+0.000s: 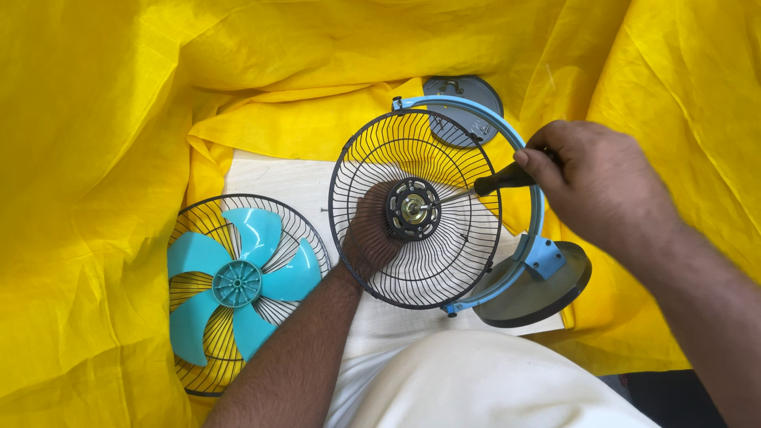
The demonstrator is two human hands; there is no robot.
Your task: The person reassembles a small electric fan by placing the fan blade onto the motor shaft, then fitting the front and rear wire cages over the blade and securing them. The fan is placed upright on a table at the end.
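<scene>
Behind the fan guard (415,208), your left hand (369,235) is grasping the motor, fingers clenched; your right hand (596,187) grips the screwdriver (493,181) at the hub (411,208).

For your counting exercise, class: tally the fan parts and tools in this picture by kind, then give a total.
Wire fan guards: 2 (one held upright, one lying flat)
Turquoise blade sets: 1
Grey round bases: 2 ()
Screwdrivers: 1, in the right hand
Total: 6
</scene>
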